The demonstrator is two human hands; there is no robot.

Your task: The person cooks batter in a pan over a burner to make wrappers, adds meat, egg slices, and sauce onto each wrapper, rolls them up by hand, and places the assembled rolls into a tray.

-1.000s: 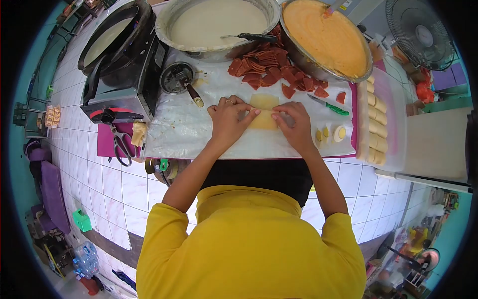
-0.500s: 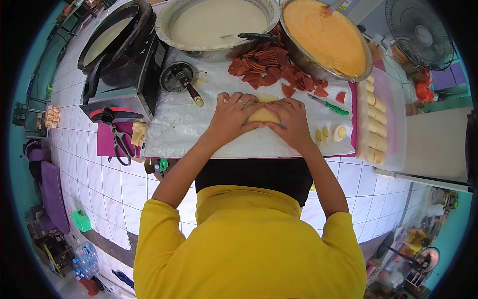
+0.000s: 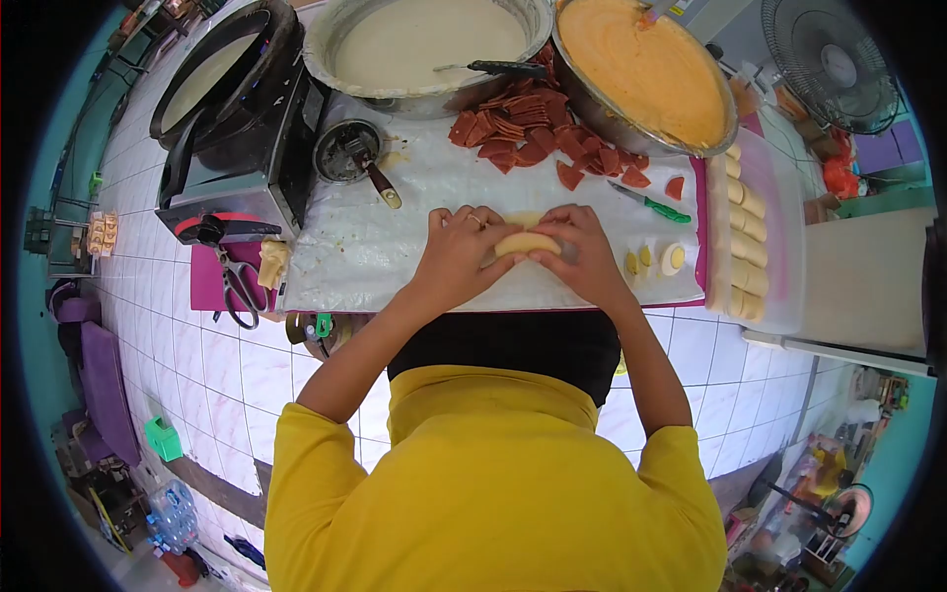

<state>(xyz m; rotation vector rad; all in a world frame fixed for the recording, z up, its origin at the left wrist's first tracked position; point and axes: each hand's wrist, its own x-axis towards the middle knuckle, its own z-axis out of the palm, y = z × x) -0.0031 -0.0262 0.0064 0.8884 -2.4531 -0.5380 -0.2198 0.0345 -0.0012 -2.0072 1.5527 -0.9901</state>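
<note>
A pale yellow crepe [image 3: 528, 243], partly rolled up, lies on the white sheet [image 3: 365, 259] in front of me. My left hand [image 3: 462, 252] grips the near roll from the left, thumb along its front edge. From the right, my right hand [image 3: 584, 255] holds the other end between thumb and fingers. A flat part of the crepe shows beyond the roll; its filling is hidden. Close to my right hand lie egg slices [image 3: 645, 257] and a halved boiled egg [image 3: 673, 259]. Behind them is a green-handled knife [image 3: 666, 210].
Red meat slices [image 3: 533, 123] are piled beyond my hands, before a batter basin [image 3: 321, 64] and an orange-filled bowl [image 3: 646, 69]. At left stand a stove with a pan [image 3: 242, 183], a small black pan [image 3: 345, 150] and scissors [image 3: 237, 281]. A plastic box [image 3: 784, 227] holds finished rolls.
Both hands have drawn slightly toward me, fingers curling over the crepe. The roll now looks narrower and tighter, with its flat part showing behind it.
</note>
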